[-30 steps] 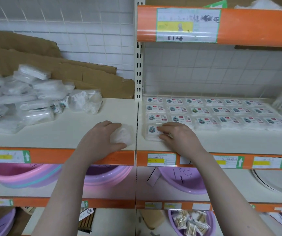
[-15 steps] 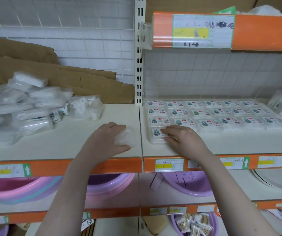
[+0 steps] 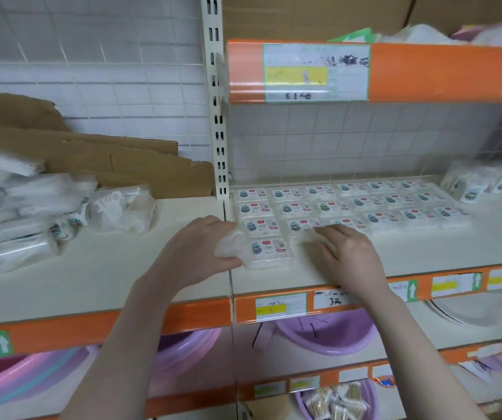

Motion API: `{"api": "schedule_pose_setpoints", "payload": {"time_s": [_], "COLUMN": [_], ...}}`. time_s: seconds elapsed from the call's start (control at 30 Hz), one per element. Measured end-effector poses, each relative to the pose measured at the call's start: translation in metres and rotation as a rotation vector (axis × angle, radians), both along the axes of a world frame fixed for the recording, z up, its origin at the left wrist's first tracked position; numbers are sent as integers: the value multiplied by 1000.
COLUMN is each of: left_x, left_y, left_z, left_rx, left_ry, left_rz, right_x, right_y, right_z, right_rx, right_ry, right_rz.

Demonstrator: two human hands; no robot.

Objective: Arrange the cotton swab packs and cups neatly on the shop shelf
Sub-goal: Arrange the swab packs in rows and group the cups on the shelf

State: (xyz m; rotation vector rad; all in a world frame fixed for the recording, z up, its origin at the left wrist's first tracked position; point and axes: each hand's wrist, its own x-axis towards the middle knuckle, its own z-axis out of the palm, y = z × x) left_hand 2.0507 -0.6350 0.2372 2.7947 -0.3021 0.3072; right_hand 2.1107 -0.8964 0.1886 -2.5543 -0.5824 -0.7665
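Note:
Flat cotton swab packs point(image 3: 350, 207) lie in neat rows on the right half of the cream shelf point(image 3: 425, 256). One pack point(image 3: 269, 253) sits alone in front of the rows, near the left corner. My left hand point(image 3: 195, 253) grips a white pack point(image 3: 227, 244) and holds it against the left side of that front pack. To the right of the front pack, my right hand point(image 3: 350, 256) rests palm down on the shelf with its fingers loosely bent. A loose pile of wrapped packs point(image 3: 16, 207) and a clear bag of cups point(image 3: 122, 210) lie on the left half.
Torn cardboard point(image 3: 92, 159) leans at the back left. A slotted upright post point(image 3: 218, 116) divides the two bays. More packs point(image 3: 471, 183) are heaped at the far right. An orange-edged shelf point(image 3: 440, 71) hangs above. Purple and pink basins point(image 3: 325, 331) stand below.
My left hand carried its pack rightward across the shelf joint up to the front pack. My right hand slid off the front pack to its right. The view shifted left and downward.

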Motion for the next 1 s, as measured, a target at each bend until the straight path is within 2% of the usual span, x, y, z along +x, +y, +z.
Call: {"api": "schedule_pose_setpoints", "payload": {"time_s": [0.47,0.73,0.87,1.0], "left_x": [82,103,91,62], "left_y": [-111,-137,-133,-111], "left_z": [-2,-11,-11,-12], "left_rx": [72,65,-23,-40], "left_ry": [65,119,63,-69], "left_rz": [-28,-18,1,76], "right_x": [46,61,64,65], "right_y": [-93,-121,-112,-94], "right_z": [-1,2,8,16], "right_rx": [23,30,47,60], "right_ry": [16,38,34,95], "right_rz": [27,57,83,133]}}
